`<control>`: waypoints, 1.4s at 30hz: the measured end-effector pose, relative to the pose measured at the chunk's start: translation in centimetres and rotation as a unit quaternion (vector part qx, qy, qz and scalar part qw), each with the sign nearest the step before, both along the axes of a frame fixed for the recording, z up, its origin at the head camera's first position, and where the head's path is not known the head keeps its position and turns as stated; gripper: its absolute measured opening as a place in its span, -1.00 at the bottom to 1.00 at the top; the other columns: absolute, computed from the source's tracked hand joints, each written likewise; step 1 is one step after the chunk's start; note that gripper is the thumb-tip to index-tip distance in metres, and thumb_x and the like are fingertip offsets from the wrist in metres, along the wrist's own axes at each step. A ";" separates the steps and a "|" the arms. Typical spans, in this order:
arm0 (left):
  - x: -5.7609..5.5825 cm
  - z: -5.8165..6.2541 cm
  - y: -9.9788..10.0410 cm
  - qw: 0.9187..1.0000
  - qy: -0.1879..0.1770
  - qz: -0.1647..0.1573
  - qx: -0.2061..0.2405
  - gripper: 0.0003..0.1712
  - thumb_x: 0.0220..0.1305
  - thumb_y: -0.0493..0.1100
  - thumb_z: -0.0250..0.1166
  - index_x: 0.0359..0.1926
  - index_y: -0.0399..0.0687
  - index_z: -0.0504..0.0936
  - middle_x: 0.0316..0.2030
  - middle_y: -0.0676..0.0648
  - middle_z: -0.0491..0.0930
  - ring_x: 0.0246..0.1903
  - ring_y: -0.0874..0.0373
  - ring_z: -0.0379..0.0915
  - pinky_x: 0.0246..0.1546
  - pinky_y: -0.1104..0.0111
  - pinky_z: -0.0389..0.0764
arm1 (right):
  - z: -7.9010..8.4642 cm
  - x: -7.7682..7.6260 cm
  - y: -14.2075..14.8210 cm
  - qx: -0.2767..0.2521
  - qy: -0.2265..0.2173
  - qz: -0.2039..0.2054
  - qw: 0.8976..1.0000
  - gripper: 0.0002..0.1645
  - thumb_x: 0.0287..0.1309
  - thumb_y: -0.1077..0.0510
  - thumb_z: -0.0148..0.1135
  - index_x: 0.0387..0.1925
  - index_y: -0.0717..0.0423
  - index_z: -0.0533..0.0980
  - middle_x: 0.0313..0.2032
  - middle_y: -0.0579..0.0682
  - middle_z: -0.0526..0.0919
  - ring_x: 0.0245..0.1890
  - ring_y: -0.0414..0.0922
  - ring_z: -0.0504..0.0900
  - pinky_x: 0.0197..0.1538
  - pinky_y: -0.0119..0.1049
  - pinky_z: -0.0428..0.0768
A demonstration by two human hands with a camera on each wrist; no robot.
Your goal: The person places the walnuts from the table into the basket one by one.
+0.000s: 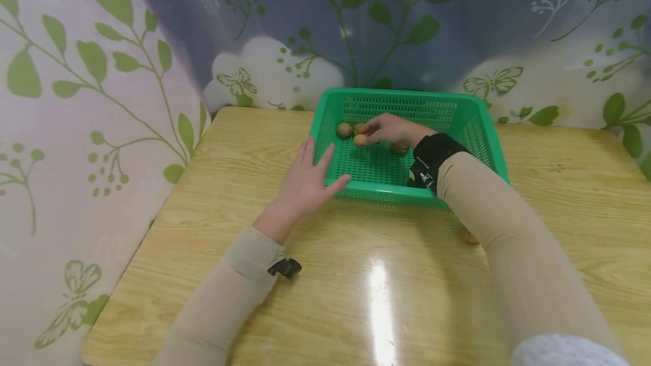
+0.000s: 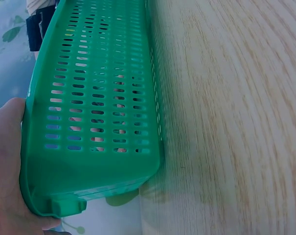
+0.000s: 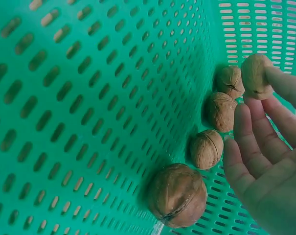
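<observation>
Inside the green plastic basket, my right hand pinches a walnut between thumb and fingertips. Several other walnuts lie on the basket floor; the right wrist view shows a large brown walnut nearest and a smaller one just beyond it. The held walnut overlaps the farthest walnut in that view. My left hand is at the basket's left front corner, fingers straight and spread. In the left wrist view, the left hand lies along the basket rim.
The basket stands on a light wooden table, near the patterned wall covering at the back. Another wall runs along the left side. A walnut sits on the table, partly hidden by the right forearm.
</observation>
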State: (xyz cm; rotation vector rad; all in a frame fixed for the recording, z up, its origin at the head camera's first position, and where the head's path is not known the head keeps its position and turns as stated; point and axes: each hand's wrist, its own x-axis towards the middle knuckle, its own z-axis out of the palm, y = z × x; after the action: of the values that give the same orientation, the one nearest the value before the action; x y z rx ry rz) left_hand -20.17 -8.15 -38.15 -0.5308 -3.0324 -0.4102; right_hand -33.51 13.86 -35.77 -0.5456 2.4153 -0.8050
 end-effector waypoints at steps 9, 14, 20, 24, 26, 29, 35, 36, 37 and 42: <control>0.0 -0.2 0.2 1.000 0.001 -0.005 -0.004 -0.05 0.25 0.47 -0.23 0.46 0.01 -0.04 0.40 -0.38 -0.27 0.39 -0.18 -0.38 0.30 0.06 0.01 | 2.3 1.0 1.0 -0.025 0.032 -0.004 0.999 -0.43 0.34 0.00 0.02 0.29 0.14 0.29 0.26 0.15 0.31 0.26 0.09 0.25 0.22 0.01 0.27; -0.1 0.1 0.2 1.000 0.003 0.003 -0.006 -0.05 0.24 0.48 -0.22 0.46 0.01 -0.03 0.40 -0.38 -0.26 0.39 -0.18 -0.37 0.31 0.06 0.00 | 5.5 2.6 3.2 -0.058 0.035 -0.012 0.998 -0.36 0.29 -0.12 0.06 0.30 0.07 0.28 0.25 0.09 0.34 0.25 0.03 0.28 0.22 -0.01 0.26; -0.1 0.2 0.4 1.000 0.000 -0.005 -0.004 -0.04 0.24 0.48 -0.22 0.46 0.01 -0.04 0.40 -0.39 -0.27 0.39 -0.18 -0.41 0.32 0.06 -0.04 | 7.8 6.1 7.4 -0.081 0.038 -0.038 0.995 -0.33 0.27 -0.14 0.07 0.30 0.09 0.28 0.22 0.12 0.38 0.24 0.04 0.29 0.23 0.03 0.23; -0.1 0.0 0.4 1.000 -0.005 -0.001 0.004 -0.04 0.24 0.49 -0.23 0.46 0.01 -0.04 0.40 -0.38 -0.29 0.39 -0.17 -0.43 0.32 0.06 -0.05 | 8.2 8.6 10.0 -0.089 0.035 -0.060 0.994 -0.35 0.29 -0.12 0.06 0.29 0.12 0.28 0.21 0.14 0.38 0.21 0.04 0.32 0.24 0.05 0.21; -0.1 -0.1 0.3 1.000 -0.004 0.003 0.007 -0.04 0.24 0.49 -0.23 0.46 0.01 -0.04 0.40 -0.38 -0.30 0.39 -0.17 -0.42 0.31 0.05 -0.04 | 8.1 9.7 11.1 -0.086 0.037 -0.070 0.993 -0.35 0.29 -0.13 0.06 0.29 0.10 0.28 0.21 0.13 0.38 0.20 0.05 0.33 0.24 0.08 0.20; -0.2 -0.1 0.2 1.000 -0.001 0.008 0.005 -0.04 0.23 0.49 -0.24 0.46 0.02 -0.05 0.40 -0.38 -0.29 0.39 -0.18 -0.40 0.31 0.05 -0.03 | 7.5 10.9 12.9 -0.088 0.041 -0.085 0.992 -0.36 0.30 -0.12 0.04 0.30 0.10 0.27 0.21 0.12 0.38 0.19 0.05 0.33 0.23 0.09 0.20; 0.0 0.2 0.3 1.000 -0.005 -0.001 -0.004 -0.03 0.23 0.50 -0.25 0.46 0.02 -0.07 0.40 -0.38 -0.29 0.39 -0.18 -0.42 0.31 0.05 -0.04 | 6.0 13.6 16.8 -0.104 0.060 -0.135 0.984 -0.38 0.34 -0.06 0.00 0.31 0.14 0.23 0.16 -0.06 0.44 0.16 -0.21 0.34 0.22 0.07 0.20; 0.0 0.2 0.3 1.000 -0.006 -0.002 -0.004 -0.03 0.23 0.50 -0.25 0.46 0.01 -0.06 0.40 -0.38 -0.28 0.39 -0.18 -0.42 0.31 0.05 -0.04 | 5.7 14.1 17.4 -0.109 0.068 -0.145 0.981 -0.39 0.35 -0.05 0.00 0.31 0.15 0.24 0.13 -0.13 0.46 0.13 -0.28 0.35 0.22 -0.03 0.23; 0.0 0.2 0.3 1.000 -0.007 -0.002 -0.005 -0.03 0.23 0.50 -0.25 0.46 0.01 -0.07 0.40 -0.38 -0.29 0.39 -0.17 -0.42 0.31 0.05 -0.04 | 5.4 14.7 18.1 -0.111 0.078 -0.155 0.979 -0.40 0.35 -0.04 0.00 0.31 0.15 0.24 0.09 -0.21 0.48 0.08 -0.34 0.37 0.21 -0.15 0.26; 0.0 0.2 0.2 1.000 -0.008 0.002 0.003 -0.04 0.24 0.48 -0.23 0.46 0.01 -0.07 0.40 -0.38 -0.31 0.39 -0.18 -0.44 0.31 0.04 -0.06 | 3.2 17.3 20.9 -0.097 0.103 -0.197 0.970 -0.40 0.34 -0.09 -0.01 0.31 0.06 0.25 -0.01 -0.39 0.49 -0.04 -0.51 0.40 -0.02 -0.56 0.32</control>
State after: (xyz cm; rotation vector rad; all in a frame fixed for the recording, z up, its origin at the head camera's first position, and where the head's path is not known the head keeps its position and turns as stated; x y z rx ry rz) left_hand -20.18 -7.91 -37.97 -0.5235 -3.0464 -0.4254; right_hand -16.19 34.78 -32.52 -0.2272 2.6970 -1.2124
